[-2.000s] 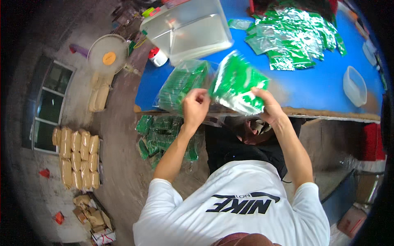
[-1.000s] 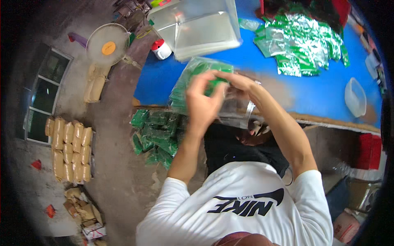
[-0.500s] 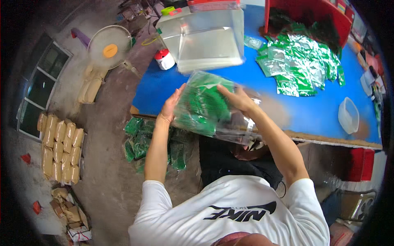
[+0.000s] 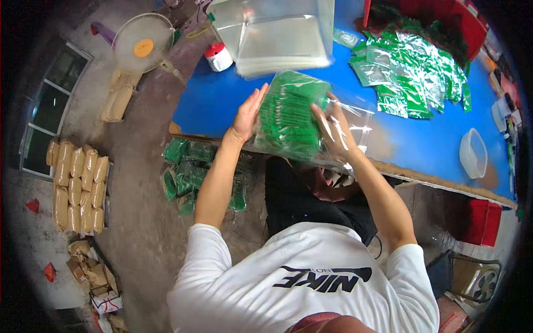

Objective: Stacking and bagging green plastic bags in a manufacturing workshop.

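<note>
I hold a clear plastic bag stuffed with green packets [image 4: 288,114] above the near edge of the blue table [image 4: 211,100]. My left hand [image 4: 248,112] presses flat against the bag's left side. My right hand [image 4: 333,130] grips its right side, where loose clear plastic hangs out past my fingers. The bag is tilted and lifted off the table.
A stack of clear plastic bags [image 4: 277,33] lies at the table's far side, a heap of green packets [image 4: 411,72] at the right, a clear tub [image 4: 473,152] near the right edge. Filled green bags [image 4: 191,172] pile on the floor below. A fan [image 4: 141,44] and tan sacks [image 4: 78,186] stand left.
Two bags held apart have come together into one bundle between my hands, which I turned and lifted; my left hand now lies flat on its side.
</note>
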`<state>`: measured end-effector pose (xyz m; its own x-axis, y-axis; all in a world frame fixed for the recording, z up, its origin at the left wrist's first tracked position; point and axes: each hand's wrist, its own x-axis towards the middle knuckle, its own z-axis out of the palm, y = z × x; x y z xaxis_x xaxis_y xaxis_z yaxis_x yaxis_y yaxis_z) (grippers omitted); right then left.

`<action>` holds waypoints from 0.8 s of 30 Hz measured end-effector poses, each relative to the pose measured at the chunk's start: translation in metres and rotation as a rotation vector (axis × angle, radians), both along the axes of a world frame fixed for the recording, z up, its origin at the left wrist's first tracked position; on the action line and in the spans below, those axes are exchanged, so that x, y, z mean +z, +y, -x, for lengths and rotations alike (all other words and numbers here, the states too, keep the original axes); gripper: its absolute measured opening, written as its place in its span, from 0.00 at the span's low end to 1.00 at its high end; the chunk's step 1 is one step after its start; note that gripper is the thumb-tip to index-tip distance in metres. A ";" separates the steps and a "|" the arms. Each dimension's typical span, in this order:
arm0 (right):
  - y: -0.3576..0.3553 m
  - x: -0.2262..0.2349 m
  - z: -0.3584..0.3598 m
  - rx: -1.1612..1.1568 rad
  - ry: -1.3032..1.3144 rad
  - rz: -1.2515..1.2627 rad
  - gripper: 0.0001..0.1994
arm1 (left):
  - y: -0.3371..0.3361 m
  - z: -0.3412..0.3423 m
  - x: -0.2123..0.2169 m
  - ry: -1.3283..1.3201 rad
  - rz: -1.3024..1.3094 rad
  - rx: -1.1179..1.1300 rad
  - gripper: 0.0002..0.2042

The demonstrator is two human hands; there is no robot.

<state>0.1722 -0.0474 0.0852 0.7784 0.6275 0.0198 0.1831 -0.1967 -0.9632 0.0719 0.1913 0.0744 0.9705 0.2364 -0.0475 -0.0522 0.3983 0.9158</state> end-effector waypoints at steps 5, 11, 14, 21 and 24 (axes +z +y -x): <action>-0.016 -0.010 0.005 0.073 0.390 -0.283 0.44 | -0.009 0.021 0.009 0.108 -0.330 -0.069 0.34; -0.020 -0.028 0.001 0.048 0.411 -0.335 0.43 | -0.034 0.037 0.019 0.161 -0.712 0.004 0.39; -0.022 -0.031 0.007 0.040 0.495 -0.401 0.43 | -0.033 0.048 0.010 0.230 -0.662 0.043 0.40; -0.017 -0.018 0.010 -0.004 0.392 -0.382 0.42 | -0.046 0.042 0.014 0.252 -0.806 0.165 0.40; -0.021 -0.022 0.007 0.001 0.300 -0.399 0.43 | -0.054 0.053 0.018 0.271 -0.752 0.181 0.38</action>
<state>0.1657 -0.0681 0.0636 0.7861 0.6172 0.0339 -0.1133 0.1978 -0.9737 0.0193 0.1373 0.0928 0.8920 0.4502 -0.0414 0.2049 -0.3209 0.9247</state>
